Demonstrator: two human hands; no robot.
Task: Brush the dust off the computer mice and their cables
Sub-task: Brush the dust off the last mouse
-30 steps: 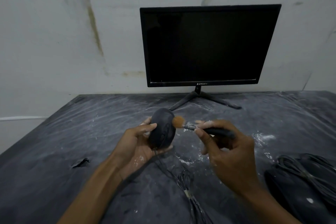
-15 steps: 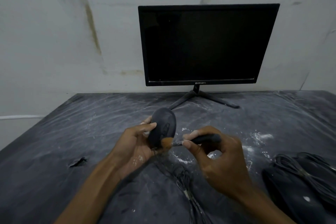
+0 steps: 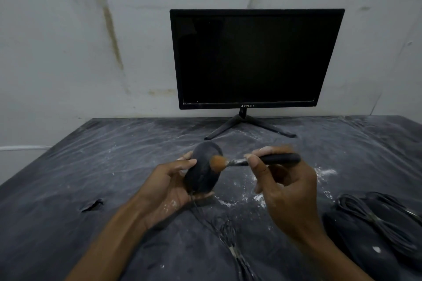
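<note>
While the left hand (image 3: 169, 186) cups a black mouse (image 3: 203, 170) above the dusty table (image 3: 114, 166), its cable (image 3: 228, 235) trailing down, the right hand (image 3: 283, 187) pinches a brush (image 3: 258, 161), bristles touching the mouse's upper right side.

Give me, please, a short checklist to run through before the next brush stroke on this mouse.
1. Left hand grips the mouse off the table: ok.
2. Right hand pinches the brush: ok.
3. Bristles touch the mouse's upper side: ok.
4. Cable hangs free to the table: ok.
5. Dust left on the mouse: cannot tell, too dark.
6. Other mice wait at right, bundled: ok.
</note>
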